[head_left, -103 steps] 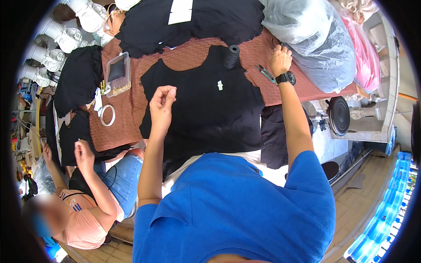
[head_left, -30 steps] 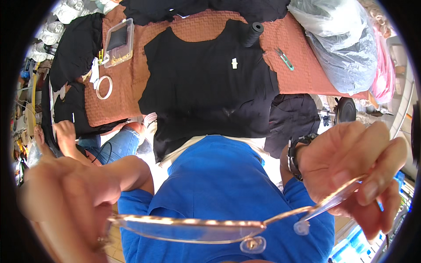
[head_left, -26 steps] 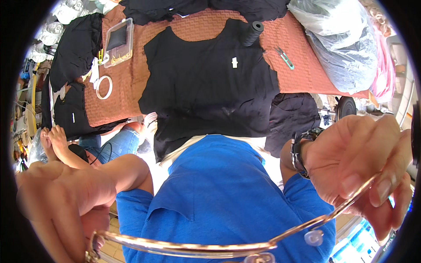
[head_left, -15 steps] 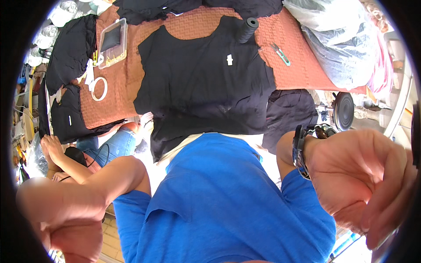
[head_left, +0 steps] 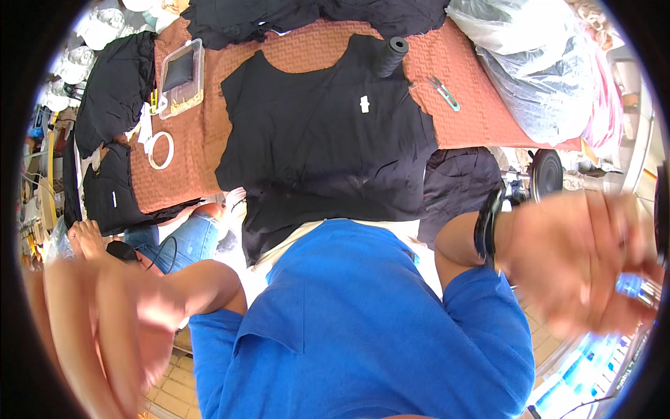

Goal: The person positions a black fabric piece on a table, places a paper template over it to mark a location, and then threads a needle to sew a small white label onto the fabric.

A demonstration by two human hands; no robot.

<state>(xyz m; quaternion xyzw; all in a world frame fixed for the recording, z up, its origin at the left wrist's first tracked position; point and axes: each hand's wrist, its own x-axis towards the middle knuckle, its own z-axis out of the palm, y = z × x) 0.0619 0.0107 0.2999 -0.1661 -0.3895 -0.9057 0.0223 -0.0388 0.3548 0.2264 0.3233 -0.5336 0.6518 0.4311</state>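
Note:
My left hand is raised at the lower left, close to the camera, its long fingers stretched and slightly apart with nothing visible in them. On the other side my right hand, with a dark watch at the wrist, is lifted too; motion smears its fingers. Neither hand touches the black cut garment piece, which lies on the table and hangs over its near edge. A small white tag and a dark thread spool rest on that cloth. Green-handled thread snips lie to its right.
An orange-brown cloth covers the table. Clear plastic bags fill the right end. Leftward are a clear plastic box, a white tape ring and dark fabric. Another person's hand and jeans show at left.
Both hands have shifted and turned beside the camera. The left fingers now show stretched downward; the right hand has moved slightly and blurred. The view has tilted a little; the tabletop things have stayed put.

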